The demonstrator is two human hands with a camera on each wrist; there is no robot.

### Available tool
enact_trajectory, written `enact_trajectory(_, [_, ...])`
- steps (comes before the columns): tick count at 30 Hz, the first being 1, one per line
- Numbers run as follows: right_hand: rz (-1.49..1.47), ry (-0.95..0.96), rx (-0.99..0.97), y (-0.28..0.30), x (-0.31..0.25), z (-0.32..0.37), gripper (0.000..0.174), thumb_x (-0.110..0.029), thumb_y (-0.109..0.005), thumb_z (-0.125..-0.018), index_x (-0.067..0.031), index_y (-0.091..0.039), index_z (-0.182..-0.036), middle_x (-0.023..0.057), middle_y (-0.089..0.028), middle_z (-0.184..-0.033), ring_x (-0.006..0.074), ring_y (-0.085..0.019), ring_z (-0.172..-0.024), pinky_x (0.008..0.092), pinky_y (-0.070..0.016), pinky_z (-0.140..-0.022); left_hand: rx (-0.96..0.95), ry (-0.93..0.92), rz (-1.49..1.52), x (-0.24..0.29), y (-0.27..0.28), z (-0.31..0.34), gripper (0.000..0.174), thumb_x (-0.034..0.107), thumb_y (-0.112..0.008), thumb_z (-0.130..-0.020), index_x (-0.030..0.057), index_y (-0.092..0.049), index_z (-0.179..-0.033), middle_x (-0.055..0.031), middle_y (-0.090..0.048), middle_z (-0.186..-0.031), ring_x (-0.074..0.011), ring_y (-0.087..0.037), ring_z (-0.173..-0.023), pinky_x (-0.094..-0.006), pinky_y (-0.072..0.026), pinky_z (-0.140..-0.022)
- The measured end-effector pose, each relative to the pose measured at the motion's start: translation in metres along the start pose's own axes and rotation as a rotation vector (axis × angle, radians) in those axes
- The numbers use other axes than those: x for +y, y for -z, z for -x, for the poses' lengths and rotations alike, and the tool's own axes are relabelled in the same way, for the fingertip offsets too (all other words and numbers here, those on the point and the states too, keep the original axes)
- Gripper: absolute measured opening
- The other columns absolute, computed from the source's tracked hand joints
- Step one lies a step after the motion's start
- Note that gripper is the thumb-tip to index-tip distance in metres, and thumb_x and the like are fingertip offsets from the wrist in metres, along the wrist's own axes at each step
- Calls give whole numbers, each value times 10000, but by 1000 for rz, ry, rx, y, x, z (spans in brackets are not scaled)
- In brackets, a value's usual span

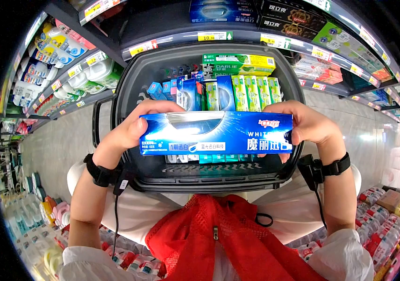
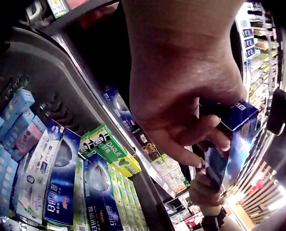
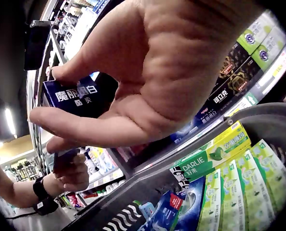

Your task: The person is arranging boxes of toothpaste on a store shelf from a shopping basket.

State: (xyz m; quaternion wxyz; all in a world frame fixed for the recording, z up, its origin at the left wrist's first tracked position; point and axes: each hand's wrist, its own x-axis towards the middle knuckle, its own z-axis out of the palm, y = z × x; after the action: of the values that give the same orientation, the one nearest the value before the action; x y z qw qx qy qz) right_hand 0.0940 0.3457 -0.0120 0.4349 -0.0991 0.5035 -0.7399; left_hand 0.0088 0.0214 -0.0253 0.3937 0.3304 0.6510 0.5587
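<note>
A long blue toothpaste box [image 1: 216, 133] is held level over a dark shopping basket [image 1: 116, 93], its printed front facing up at the head view. My left hand [image 1: 132, 131] grips the left end and my right hand [image 1: 319, 126] grips the right end. In the right wrist view, thumb and fingers close around the end of the box [image 3: 75, 94]. Inside the basket stand green-and-white toothpaste boxes [image 1: 251, 93], blue toothpaste boxes [image 2: 63, 178] and small light-blue boxes [image 1: 155, 90]. A green Darlie box [image 1: 237, 63] lies across the back.
Shelves with a price-tag strip [image 1: 209, 36] curve behind the basket, bearing blue boxes [image 1: 221, 11] and black boxes [image 1: 289, 18]. Bottles and packs [image 1: 45, 70] fill the left shelf. Grey floor [image 1: 364, 126] shows on both sides. Packed goods [image 1: 382, 229] stand at the lower right.
</note>
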Motion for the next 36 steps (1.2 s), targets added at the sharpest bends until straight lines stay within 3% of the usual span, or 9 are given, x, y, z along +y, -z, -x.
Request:
enact_trajectory(8, [53, 12, -22, 3, 4, -11, 725, -358, -715, -696, 78, -398, -1179, 117, -616, -850, 189, -633, -653, 270, -525, -558, -31, 56, 4, -11, 3, 10, 870, 835, -405, -597, -4, -503, -806, 4, -524, -721, -41, -483, -669, -160, -344, -556])
enact_trajectory(12, [121, 43, 132, 0, 4, -12, 611, -259, -677, -750, 75, -404, -1182, 122, -612, -884, 186, -630, -674, 273, -529, -598, 198, -100, -100, -24, 3, 12, 783, 740, -367, -729, -8, -504, -916, -11, -538, -760, -54, -510, -661, -181, -387, -574])
enact_trajectory(15, [86, 142, 346, 0, 1, -23, 485, -145, -629, -772, 49, -434, -1171, 118, -600, -941, 181, -620, -731, 292, -521, -664, 450, 73, 308, -21, 6, 10, 530, 466, -284, -917, 6, -441, -1128, -79, -592, -880, -132, -587, -703, -274, -483, -697])
enact_trajectory(18, [136, 312, 508, -4, -4, -32, 482, -80, -613, -755, 19, -431, -1190, 91, -585, -1018, 168, -588, -877, 316, -506, -747, 538, 58, 423, -14, 0, 1, 546, 484, -272, -914, 42, -429, -1194, -67, -555, -1048, -122, -563, -873, -288, -479, -727])
enact_trajectory(20, [122, 277, 498, -3, -8, -32, 460, -30, -587, -747, 1, -444, -1183, 81, -558, -1081, 170, -552, -958, 314, -493, -783, 421, 17, 503, -15, 7, 3, 448, 390, -359, -923, 47, -422, -1204, -63, -521, -1114, -129, -522, -979, -306, -474, -780])
enact_trajectory(23, [204, 445, 575, 0, -10, -42, 524, 53, -535, -689, 2, -422, -1198, 112, -489, -1165, 191, -505, -1037, 323, -452, -858, 458, -1, 476, -6, 0, -6, 399, 109, -544, -848, 59, -408, -1220, -86, -464, -1206, -156, -478, -1063, -307, -430, -891])
enact_trajectory(28, [-116, 551, 604, 13, -17, -46, 653, 27, -457, -594, 17, -382, -1242, 131, -473, -1179, 225, -479, -1067, 327, -433, -874, 503, -143, 313, 3, 2, -24, 472, -2, -587, -775, 45, -404, -1208, -92, -445, -1227, -169, -445, -1114, -298, -398, -907])
enact_trajectory(30, [-314, 611, 538, 14, -22, -47, 626, -59, -454, -636, 43, -367, -1247, 150, -452, -1200, 240, -458, -1090, 319, -426, -881, 530, -221, 248, 9, 4, -34, 494, -36, -593, -752, 38, -403, -1202, -95, -442, -1227, -175, -432, -1131, -299, -385, -918])
enact_trajectory(36, [-285, 581, 683, 15, -21, -55, 473, -244, -421, -843, 27, -399, -1231, 127, -475, -1175, 244, -454, -1103, 368, -451, -854, 529, -410, 109, 14, 7, -44, 572, -234, -554, -583, 24, -447, -1082, -123, -434, -1209, -213, -390, -1191, -339, -342, -994])
